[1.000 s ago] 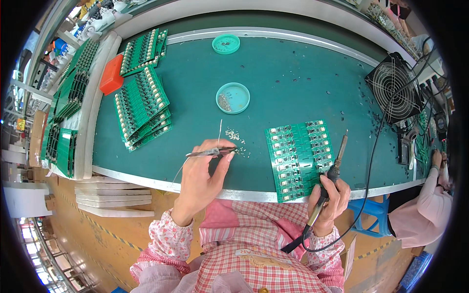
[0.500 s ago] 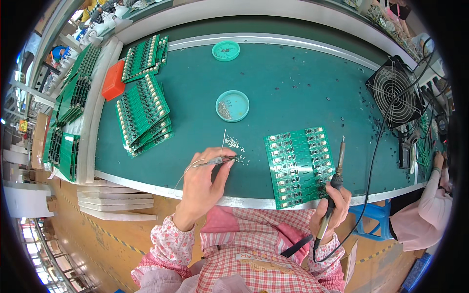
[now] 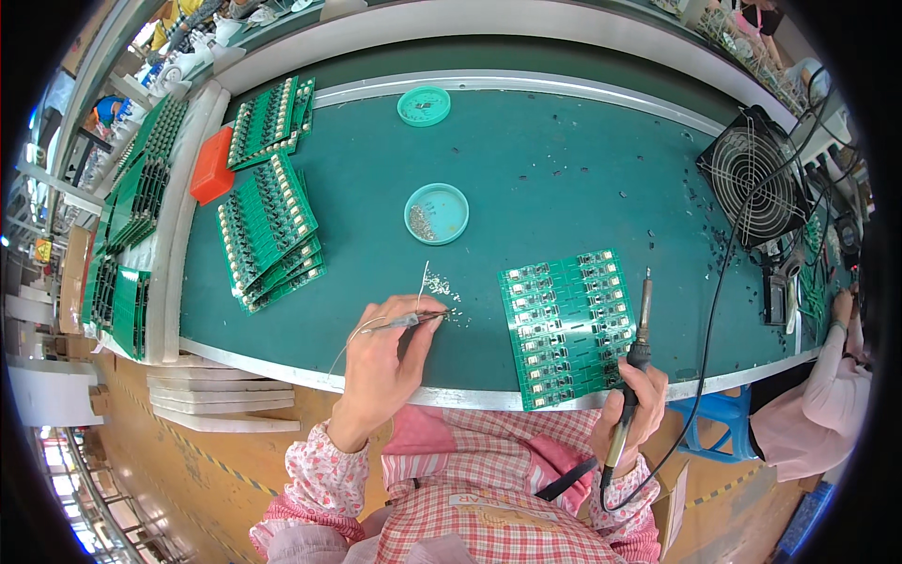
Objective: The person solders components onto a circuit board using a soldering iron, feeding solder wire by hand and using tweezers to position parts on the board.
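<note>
Head view: right of stacked green circuit boards [image 3: 268,230], the left hand [image 3: 383,352] pinches grey metal tweezers [image 3: 404,321] and thin silvery wire [image 3: 424,282] near tiny pale parts [image 3: 439,285] on the green worktop [image 3: 362,226]; then lies a rectangular green circuit panel [image 3: 566,331], the right hand [image 3: 644,406] clasping a black-handled soldering iron [image 3: 645,310] at its right edge.

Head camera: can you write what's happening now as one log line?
left hand: holds tweezers, thin wire; near loose bits | right hand: holds soldering iron | circuit board: on green mat, beside right hand
</note>
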Demonstrator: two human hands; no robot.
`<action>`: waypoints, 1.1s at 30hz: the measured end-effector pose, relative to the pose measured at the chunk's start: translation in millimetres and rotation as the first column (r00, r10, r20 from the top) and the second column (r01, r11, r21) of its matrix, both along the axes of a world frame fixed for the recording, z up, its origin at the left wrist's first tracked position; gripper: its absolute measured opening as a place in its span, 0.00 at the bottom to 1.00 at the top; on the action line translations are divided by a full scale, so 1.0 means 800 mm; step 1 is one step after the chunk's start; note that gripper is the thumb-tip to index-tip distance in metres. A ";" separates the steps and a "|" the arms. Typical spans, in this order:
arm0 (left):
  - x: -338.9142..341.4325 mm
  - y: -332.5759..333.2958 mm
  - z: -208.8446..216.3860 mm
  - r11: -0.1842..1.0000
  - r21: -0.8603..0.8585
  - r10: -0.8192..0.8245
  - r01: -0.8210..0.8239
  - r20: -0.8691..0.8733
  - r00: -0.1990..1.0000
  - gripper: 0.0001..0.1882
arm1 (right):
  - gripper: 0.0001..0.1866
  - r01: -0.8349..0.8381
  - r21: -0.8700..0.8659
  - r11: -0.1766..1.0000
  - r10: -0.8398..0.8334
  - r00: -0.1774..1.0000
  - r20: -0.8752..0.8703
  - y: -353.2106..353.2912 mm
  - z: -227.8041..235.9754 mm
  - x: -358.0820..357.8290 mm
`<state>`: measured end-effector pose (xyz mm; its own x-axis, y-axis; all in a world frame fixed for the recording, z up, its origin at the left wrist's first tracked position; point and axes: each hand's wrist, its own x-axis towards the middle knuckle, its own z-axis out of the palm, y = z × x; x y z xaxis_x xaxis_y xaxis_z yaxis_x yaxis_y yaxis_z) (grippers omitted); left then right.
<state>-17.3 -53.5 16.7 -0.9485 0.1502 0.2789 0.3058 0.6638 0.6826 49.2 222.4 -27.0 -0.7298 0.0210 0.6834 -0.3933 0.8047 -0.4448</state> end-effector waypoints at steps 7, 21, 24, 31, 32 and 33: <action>0.007 0.004 -0.001 0.999 0.037 0.000 0.000 -0.006 1.000 0.08 | 0.14 -0.014 -0.144 0.990 0.020 0.999 0.039 -0.005 0.011 0.004; 0.052 0.073 -0.013 0.966 0.247 -0.101 0.082 0.067 0.993 0.06 | 0.13 -0.047 -0.436 0.899 0.072 0.997 0.042 -0.005 0.019 0.045; 0.047 0.079 -0.015 0.971 0.234 -0.070 0.056 0.050 0.996 0.06 | 0.14 -0.075 -0.450 0.890 0.105 0.994 0.043 -0.009 0.017 0.047; 0.045 0.085 -0.014 0.982 0.187 -0.041 0.032 0.046 0.998 0.07 | 0.13 -0.190 -0.590 0.784 0.298 0.950 0.090 -0.009 0.021 0.050; 0.045 0.085 -0.014 0.983 0.181 -0.041 0.034 0.037 0.998 0.07 | 0.12 -0.170 -0.659 0.732 0.328 0.937 0.123 -0.012 0.022 0.049; 0.044 0.085 -0.015 0.984 0.175 -0.041 0.036 0.028 0.999 0.07 | 0.10 -0.134 -0.719 0.682 0.340 0.928 0.150 -0.018 0.030 0.043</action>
<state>18.0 14.8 5.0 -0.9517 0.1384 0.2742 0.3054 0.5221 0.7963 83.8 207.8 -3.0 -0.9172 0.2087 0.3394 -0.3187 0.1273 -0.9393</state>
